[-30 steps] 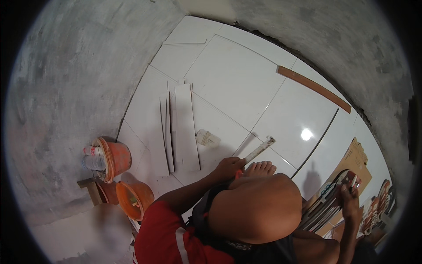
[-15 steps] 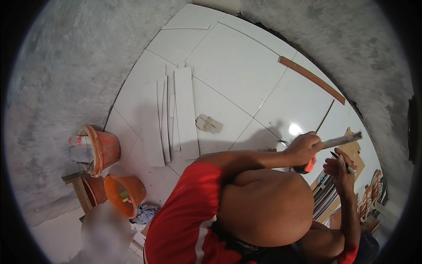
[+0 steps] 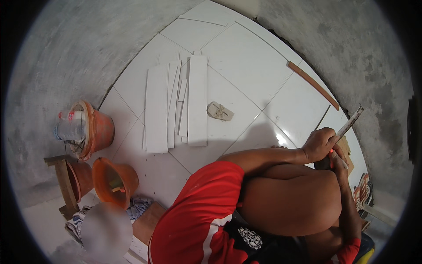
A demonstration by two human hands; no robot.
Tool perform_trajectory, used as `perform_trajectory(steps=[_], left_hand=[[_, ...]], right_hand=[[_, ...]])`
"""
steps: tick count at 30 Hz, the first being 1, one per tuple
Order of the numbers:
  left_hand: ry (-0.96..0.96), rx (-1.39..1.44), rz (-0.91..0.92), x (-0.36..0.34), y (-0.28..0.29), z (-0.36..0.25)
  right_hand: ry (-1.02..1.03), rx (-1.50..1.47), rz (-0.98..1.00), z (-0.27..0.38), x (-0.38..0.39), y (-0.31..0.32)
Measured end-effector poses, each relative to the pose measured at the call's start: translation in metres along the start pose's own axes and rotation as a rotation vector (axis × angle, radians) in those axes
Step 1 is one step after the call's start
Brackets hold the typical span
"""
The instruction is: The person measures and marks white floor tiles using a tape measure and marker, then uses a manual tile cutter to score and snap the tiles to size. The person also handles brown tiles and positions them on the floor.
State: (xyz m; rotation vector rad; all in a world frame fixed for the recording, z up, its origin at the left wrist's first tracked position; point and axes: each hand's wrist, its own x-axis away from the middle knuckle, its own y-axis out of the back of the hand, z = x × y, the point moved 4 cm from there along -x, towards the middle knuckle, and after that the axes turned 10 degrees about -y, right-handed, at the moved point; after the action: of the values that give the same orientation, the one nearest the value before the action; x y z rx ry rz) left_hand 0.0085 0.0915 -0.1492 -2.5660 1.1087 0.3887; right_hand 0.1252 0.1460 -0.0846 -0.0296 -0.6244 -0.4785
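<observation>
My left hand [image 3: 318, 143] reaches across my bent knee to the right and is closed around a long flat metal tool [image 3: 349, 123] with a red-orange grip. The blade points up and to the right, over the edge of the white floor tiles [image 3: 246, 66]. My right hand [image 3: 340, 163] comes up from the lower right and touches the tool's lower end just under my left hand; its grip is hidden. My knee and red shirt fill the lower middle of the view.
Several cut white tile strips [image 3: 176, 105] lie side by side on the tiles, with a small grey lump [image 3: 220, 111] beside them. A wooden slat [image 3: 313, 83] lies near the bare concrete. At the left are orange buckets [image 3: 99, 130], a plastic bottle [image 3: 68, 130] and a wooden stool [image 3: 61, 180].
My left hand has swung the tool from the middle of the tiles to the far right, where it meets my right hand. The view has turned with it.
</observation>
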Motion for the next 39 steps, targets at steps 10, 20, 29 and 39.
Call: perform_trajectory(steps=[10, 20, 29, 39], left_hand=[[0.089, -0.092, 0.248, 0.005, 0.028, 0.008], [-0.068, -0.857, -0.215, 0.147, 0.255, 0.001], [1.13, -1.424, -0.428, 0.278, 0.452, -0.062], [1.161, -1.301, -0.385, 0.275, 0.457, -0.071]], right_hand=[[-0.06, -0.061, 0.037, -0.018, -0.009, 0.011], [-0.112, -0.16, -0.017, -0.032, 0.011, 0.044], [-0.123, -0.171, -0.041, -0.026, 0.029, 0.041], [-0.02, -0.158, -0.117, -0.014, 0.06, 0.042]])
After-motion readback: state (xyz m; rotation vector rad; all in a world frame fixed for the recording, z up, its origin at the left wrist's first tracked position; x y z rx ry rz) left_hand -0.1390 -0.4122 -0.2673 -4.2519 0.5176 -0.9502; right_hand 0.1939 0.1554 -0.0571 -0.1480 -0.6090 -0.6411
